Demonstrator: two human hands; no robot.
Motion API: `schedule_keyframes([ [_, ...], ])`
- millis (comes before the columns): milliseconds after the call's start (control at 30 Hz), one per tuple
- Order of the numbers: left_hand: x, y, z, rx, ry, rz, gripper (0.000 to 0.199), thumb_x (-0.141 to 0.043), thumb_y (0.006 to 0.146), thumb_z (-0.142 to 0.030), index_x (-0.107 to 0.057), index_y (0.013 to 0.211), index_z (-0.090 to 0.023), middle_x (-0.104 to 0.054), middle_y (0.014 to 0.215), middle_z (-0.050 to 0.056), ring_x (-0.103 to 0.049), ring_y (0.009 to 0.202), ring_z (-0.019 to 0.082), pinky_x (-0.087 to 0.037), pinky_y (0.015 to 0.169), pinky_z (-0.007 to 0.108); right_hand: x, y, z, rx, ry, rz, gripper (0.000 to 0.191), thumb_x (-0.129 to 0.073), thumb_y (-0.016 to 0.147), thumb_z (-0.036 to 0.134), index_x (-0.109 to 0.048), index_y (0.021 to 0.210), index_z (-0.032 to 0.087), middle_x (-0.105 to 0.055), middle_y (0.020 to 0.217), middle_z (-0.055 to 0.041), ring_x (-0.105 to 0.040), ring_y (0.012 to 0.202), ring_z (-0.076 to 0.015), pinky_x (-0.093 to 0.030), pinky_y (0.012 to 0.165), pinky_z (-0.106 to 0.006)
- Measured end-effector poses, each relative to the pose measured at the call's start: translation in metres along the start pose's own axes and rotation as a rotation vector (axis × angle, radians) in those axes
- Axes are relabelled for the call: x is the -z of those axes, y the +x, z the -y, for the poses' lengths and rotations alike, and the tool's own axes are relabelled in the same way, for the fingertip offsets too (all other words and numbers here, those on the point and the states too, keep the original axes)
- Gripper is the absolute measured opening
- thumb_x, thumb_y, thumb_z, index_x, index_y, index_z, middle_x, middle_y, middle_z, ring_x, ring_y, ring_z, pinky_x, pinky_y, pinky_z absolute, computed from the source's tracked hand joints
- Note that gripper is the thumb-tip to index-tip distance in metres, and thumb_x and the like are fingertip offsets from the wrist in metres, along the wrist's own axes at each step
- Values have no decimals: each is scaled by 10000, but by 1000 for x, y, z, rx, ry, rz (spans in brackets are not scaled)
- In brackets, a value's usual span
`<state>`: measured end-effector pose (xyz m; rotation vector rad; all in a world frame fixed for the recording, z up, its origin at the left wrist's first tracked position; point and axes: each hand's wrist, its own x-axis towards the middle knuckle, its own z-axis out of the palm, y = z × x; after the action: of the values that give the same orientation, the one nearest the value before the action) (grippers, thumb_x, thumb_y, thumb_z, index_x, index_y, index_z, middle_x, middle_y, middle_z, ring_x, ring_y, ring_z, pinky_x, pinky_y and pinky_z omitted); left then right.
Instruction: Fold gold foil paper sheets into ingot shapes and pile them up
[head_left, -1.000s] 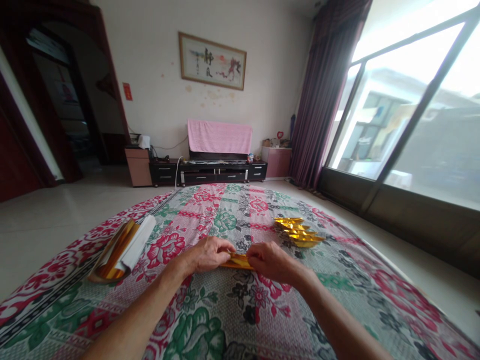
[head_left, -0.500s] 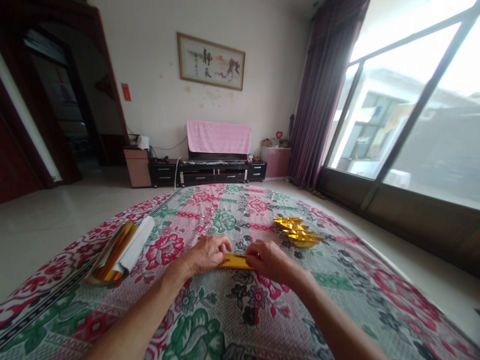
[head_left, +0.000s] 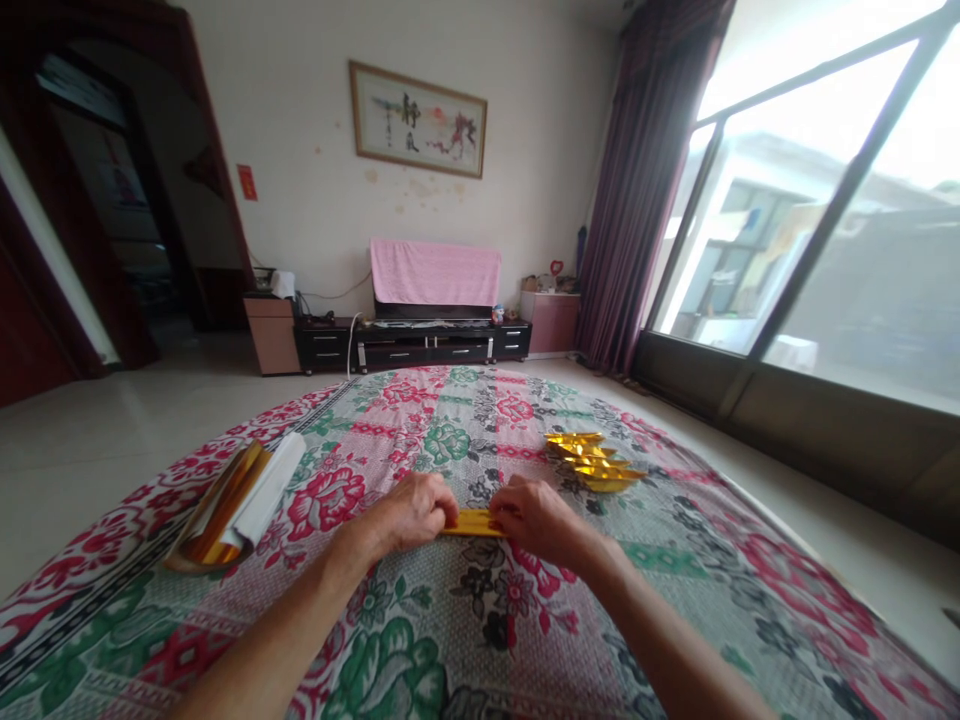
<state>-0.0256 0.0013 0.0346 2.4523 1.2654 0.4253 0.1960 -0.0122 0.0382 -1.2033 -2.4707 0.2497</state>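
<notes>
Far on the left of the flowered cloth [head_left: 420, 640] that covers the table lies a stack of gold paper sheets [head_left: 229, 495] with a white sheet on top. It sits well apart from our hands, out of the way but easy to reach, we think.

Next comes our left hand [head_left: 409, 512]. Its fingers [head_left: 435, 500] are curled down and pinch the left end of a small gold paper strip [head_left: 471, 522]. The hand rests on the cloth, which likely keeps it steady.

The gold paper strip lies flat on the cloth in the middle, right between our two hands. It is long and thin, and we see only the bit that shows between them. Its ends are hidden under our fingers.

Then comes our right hand [head_left: 541, 515]. Its fingers are bent too and press on the right end of the strip. Both hands are closed on the paper, one at each end, so it lies tight and straight and cannot slip. That looks like how we would hold it to make a neat fold.

A little farther back on the right sits a small pile of folded gold shapes [head_left: 596, 462]. They are near our right hand but not touching it. They look the same shiny gold as the strip.
</notes>
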Motion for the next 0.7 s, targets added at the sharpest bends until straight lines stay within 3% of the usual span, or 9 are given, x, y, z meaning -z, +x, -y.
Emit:
schedule_keyframes([
  [700,-2,0,2,30,-2,-17,328,-414,628,-126,-699,766,-211,-654,835,18,-548,745,133,-395,702,243,-6,0,-2,-79,-24,-19,177,-477,800,156,-641,740,186,-567,726,-2,-478,617,-80,-303,573,-193],
])
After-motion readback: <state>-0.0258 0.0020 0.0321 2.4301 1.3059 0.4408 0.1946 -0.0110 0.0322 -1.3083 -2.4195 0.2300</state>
